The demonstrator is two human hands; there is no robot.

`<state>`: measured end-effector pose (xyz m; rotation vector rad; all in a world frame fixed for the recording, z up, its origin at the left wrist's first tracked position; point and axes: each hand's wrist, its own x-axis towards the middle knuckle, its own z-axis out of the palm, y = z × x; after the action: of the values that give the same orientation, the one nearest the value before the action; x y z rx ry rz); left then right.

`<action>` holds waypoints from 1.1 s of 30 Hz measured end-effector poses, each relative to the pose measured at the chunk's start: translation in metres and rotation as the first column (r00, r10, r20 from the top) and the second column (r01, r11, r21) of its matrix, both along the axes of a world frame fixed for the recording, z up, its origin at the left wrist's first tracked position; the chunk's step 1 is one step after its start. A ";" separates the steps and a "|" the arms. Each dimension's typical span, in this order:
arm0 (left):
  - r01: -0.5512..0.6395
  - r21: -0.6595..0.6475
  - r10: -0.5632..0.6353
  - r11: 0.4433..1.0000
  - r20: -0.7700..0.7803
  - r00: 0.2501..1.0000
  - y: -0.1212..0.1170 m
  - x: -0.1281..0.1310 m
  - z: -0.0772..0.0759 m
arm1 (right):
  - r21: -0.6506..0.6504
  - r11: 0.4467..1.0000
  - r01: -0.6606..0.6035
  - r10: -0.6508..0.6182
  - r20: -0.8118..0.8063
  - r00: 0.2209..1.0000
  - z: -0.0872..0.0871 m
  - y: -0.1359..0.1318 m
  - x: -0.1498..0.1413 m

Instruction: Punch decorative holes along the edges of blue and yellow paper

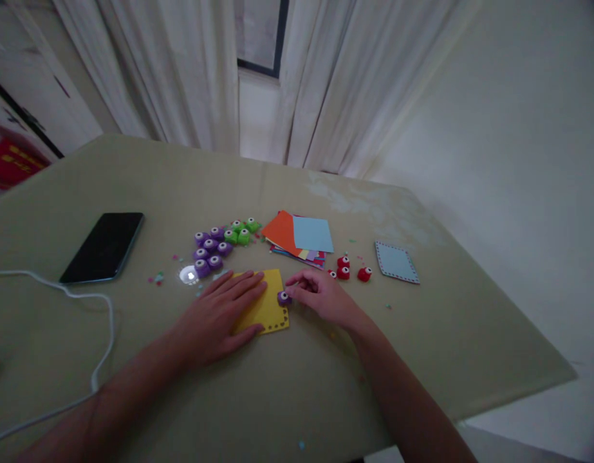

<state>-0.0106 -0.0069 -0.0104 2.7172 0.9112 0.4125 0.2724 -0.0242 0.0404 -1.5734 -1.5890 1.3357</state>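
A yellow sheet of paper [272, 287] lies on the table, with small punched holes along its bottom edge and lower right corner. My left hand [228, 312] rests flat across it, fingers stretched out. At the sheet's right edge sits a small purple paper punch [284, 298] with a white eye on top. The curled fingers of my right hand [318, 292] pinch this punch from the right side. Just beyond that hand stand several red punches [343, 272]. Past my left hand are more purple punches [210, 245] and several green ones [244, 236].
Coloured paper sheets [313, 235] are stacked at the back. On the right lies a light blue square [397, 262] with holes round its border. A dark tablet [103, 247] and a white cable [108, 315] are at left. Paper bits [159, 278] dot the table.
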 end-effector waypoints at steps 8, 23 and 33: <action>0.007 -0.013 -0.006 1.000 0.021 1.000 0.002 0.000 -0.003 | -0.141 0.986 -0.088 0.093 0.029 0.995 0.003 0.015 -0.001; 0.010 0.001 -0.010 1.000 0.034 0.999 0.003 0.001 -0.006 | -0.278 0.908 -0.312 0.413 0.479 0.775 0.029 0.049 -0.021; 0.003 0.010 -0.003 1.000 0.066 0.998 0.004 0.000 -0.012 | -0.371 0.877 -0.306 0.459 0.453 0.765 0.030 0.051 -0.019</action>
<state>-0.0108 -0.0030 -0.0220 2.6962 0.8899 0.5038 0.2530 0.0266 0.0703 -1.9870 -2.2480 1.4616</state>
